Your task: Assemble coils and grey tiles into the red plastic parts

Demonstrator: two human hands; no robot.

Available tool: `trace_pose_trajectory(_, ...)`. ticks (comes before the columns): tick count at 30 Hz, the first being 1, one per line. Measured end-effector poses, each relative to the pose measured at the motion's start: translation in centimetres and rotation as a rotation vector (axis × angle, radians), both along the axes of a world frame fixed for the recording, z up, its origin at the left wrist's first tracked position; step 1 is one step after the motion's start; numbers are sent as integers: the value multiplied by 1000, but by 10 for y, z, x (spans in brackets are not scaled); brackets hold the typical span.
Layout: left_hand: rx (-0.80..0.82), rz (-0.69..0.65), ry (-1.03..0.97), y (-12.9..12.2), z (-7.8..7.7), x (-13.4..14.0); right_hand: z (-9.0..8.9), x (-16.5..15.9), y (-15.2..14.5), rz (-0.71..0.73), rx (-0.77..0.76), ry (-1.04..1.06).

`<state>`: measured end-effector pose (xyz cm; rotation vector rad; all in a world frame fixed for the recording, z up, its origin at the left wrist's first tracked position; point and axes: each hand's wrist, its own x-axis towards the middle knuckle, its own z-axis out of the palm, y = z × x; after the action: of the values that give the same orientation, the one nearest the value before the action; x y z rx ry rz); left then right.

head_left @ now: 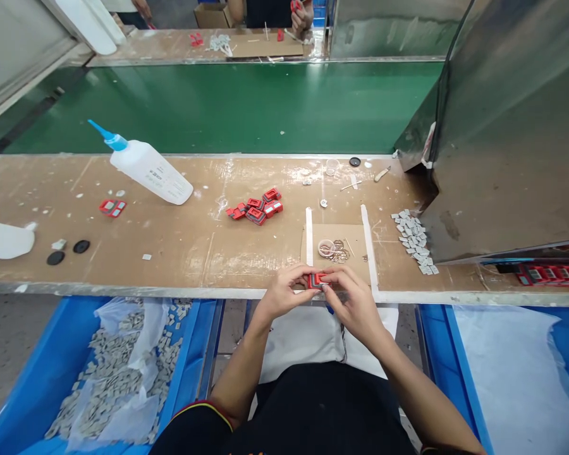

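Note:
Between my two hands, at the front edge of the bench, is a small red and grey plastic part (pixel 317 280). My left hand (pixel 287 292) pinches its left end, thumb below and fingers above. The fingertips of my right hand (pixel 353 298) close on its right side; whether they also hold a smaller piece is hidden. Just beyond, a small clear dish (pixel 327 248) sits on a cardboard mat (pixel 341 230), with several thin rings (pixel 340 254) about it. Several similar red parts (pixel 256 207) lie piled to the left. Small grey square pieces (pixel 413 239) are spread at the right.
A white glue bottle (pixel 152 170) with a blue nozzle lies on the bench at left. Behind runs a green conveyor belt (pixel 265 104); a co-worker's hand (pixel 303 18) shows across it. A metal housing (pixel 512 139) stands right. Blue bins (pixel 38 392) flank my lap.

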<state>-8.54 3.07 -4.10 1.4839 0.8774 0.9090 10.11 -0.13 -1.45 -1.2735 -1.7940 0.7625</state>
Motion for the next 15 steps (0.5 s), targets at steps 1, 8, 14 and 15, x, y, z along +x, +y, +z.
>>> trace_pose_trajectory(1,10,-8,5,1,1,0,2,1,1,21,12,-42)
trace_pose_trajectory(8,120,-42,105,4,5,-4,3,5,12,132,40,-208)
trace_pose_trajectory(14,175,-120,168,2,12,-1,5,5,3,119,-33,-109)
trace_pose_trajectory(15,152,-159,168,2,16,-3,9,9,-4,116,-61,-75)
